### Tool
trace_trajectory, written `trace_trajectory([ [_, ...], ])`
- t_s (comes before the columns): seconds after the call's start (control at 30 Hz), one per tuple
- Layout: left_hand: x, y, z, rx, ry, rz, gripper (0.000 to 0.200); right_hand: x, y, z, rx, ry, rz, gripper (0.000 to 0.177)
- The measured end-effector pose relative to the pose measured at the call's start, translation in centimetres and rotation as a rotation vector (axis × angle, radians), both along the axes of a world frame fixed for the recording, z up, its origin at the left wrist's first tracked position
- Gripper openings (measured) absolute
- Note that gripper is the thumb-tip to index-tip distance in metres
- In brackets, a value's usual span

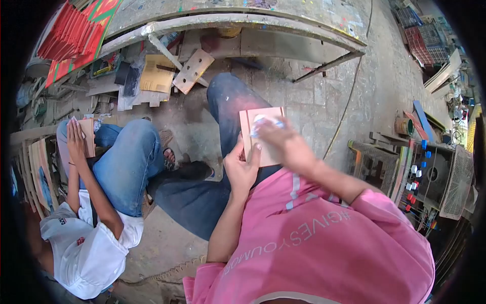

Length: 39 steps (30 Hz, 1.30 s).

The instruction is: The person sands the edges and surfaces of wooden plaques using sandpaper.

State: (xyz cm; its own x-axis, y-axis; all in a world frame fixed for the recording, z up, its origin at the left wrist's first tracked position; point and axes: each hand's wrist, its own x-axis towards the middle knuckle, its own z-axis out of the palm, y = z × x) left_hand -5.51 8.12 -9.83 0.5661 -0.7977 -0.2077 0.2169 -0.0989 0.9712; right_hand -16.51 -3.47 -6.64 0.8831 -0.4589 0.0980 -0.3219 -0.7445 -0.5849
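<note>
A flat, light-brown wooden board (267,155) with a dark line near its left edge rests over my lap. My left hand (242,166) grips it at the lower left, thumb on the face and fingers behind. Pressed to the upper part of the board is a crumpled white-and-blue wad (261,123), partly covered by my right hand (287,146). That hand is blurred by motion, its fingers closed over the wad. Whether the wad is cloth or paper I cannot tell.
To the left, a seated person (93,243) in a white shirt holds a similar board (88,138). A paint-spotted table (243,23) stands ahead, red pieces (71,38) stacked on its left. Behind the right arm are wooden frames and a rack with coloured pieces (417,172).
</note>
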Motion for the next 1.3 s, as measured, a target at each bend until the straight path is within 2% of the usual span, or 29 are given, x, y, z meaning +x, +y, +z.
trace_trajectory([
  [0.07,0.1,-0.2,0.4,0.002,-0.015,0.011,0.033,-1.1,-2.8,-0.3,-0.127,0.171,-0.171,0.045],
  [0.1,-0.2,-0.5,0.5,0.000,-0.015,0.019,0.034,-0.9,-2.2,-0.7,-0.134,0.172,-0.174,0.045],
  [0.17,-0.1,-0.8,0.1,-0.014,0.021,0.025,0.035,0.5,0.2,-1.5,-0.119,0.120,-0.059,0.048],
  [0.2,-0.1,-0.7,0.1,-0.012,0.014,0.016,0.036,0.1,0.9,0.4,0.077,-0.014,0.033,0.051],
  [0.27,-0.2,-0.2,0.5,0.041,0.019,0.007,0.037,-2.5,-2.7,-1.3,-0.256,0.161,-0.062,0.051],
  [0.3,-0.2,-0.3,0.4,0.034,0.015,0.006,0.037,-3.1,-6.3,-2.8,-0.075,0.339,-0.304,0.048],
  [0.37,-0.2,-0.1,0.3,-0.038,-0.009,0.021,0.031,-4.4,-11.3,-2.7,-0.103,0.182,-0.547,0.042],
  [0.4,0.3,-0.8,0.7,-0.054,-0.018,0.034,0.031,-3.7,-11.7,-0.7,-0.147,0.061,-0.527,0.040],
  [0.43,0.4,-0.5,1.4,0.056,-0.040,0.009,0.031,-3.7,-10.8,1.5,-0.170,-0.043,-0.510,0.038],
  [0.47,0.2,0.5,2.1,0.179,-0.057,-0.028,0.031,-4.1,-9.4,2.4,-0.150,-0.032,-0.512,0.038],
  [0.5,0.1,1.3,2.3,0.177,-0.063,-0.026,0.031,-4.1,-8.9,3.3,-0.008,-0.085,-0.553,0.036],
  [0.53,0.0,2.0,2.4,0.195,0.080,-0.026,0.034,-3.9,-8.8,4.1,0.122,-0.144,-0.587,0.035],
  [0.57,-0.3,2.4,2.5,0.223,0.231,-0.028,0.037,-3.8,-8.1,4.6,0.116,-0.146,-0.582,0.035],
  [0.6,-0.5,2.3,3.7,0.103,0.410,-0.025,0.042,-3.6,-7.0,4.9,0.230,-0.176,-0.624,0.035],
  [0.63,-0.6,2.3,4.6,0.111,0.414,-0.014,0.042,-3.2,-5.7,5.0,0.350,-0.204,-0.661,0.035],
  [0.7,-0.3,2.3,5.7,0.237,0.761,-0.243,0.039,-1.9,-2.8,4.8,0.367,-0.240,-0.512,0.035],
  [0.73,-0.3,2.4,5.4,0.261,0.695,-0.254,0.027,-1.3,-1.5,4.4,0.278,-0.170,-0.428,0.037],
  [0.83,3.4,3.8,2.3,0.413,0.610,-0.324,0.026,-0.7,1.1,2.4,0.119,-0.042,-0.293,0.044],
  [0.87,3.8,3.4,2.0,0.362,0.396,-0.109,0.029,-0.6,1.4,1.8,0.049,0.017,-0.244,0.048],
  [0.9,4.3,2.4,2.6,0.309,0.422,0.049,0.028,-0.7,1.5,1.5,0.049,0.018,-0.236,0.048],
  [0.97,4.2,0.7,2.0,0.241,0.409,-0.030,0.025,-0.9,1.4,1.0,0.043,0.020,-0.184,0.052],
  [1.03,3.2,0.0,1.3,0.131,0.295,-0.135,0.026,-0.7,0.7,0.7,0.070,0.031,-0.133,0.051],
  [1.1,1.0,-0.1,3.3,0.078,0.350,-0.031,0.028,0.3,-1.3,0.5,0.084,0.041,-0.087,0.051],
  [1.17,-1.6,0.5,3.0,0.088,0.398,0.026,0.029,1.9,-3.2,0.0,0.093,0.068,0.030,0.051],
  [1.23,-2.1,1.0,2.4,0.081,0.341,0.022,0.029,1.7,-2.4,-0.5,0.082,0.030,0.084,0.051],
  [1.3,-2.0,0.7,2.3,-0.009,0.472,0.081,0.028,0.1,-1.0,1.5,0.170,0.057,0.193,0.051],
])
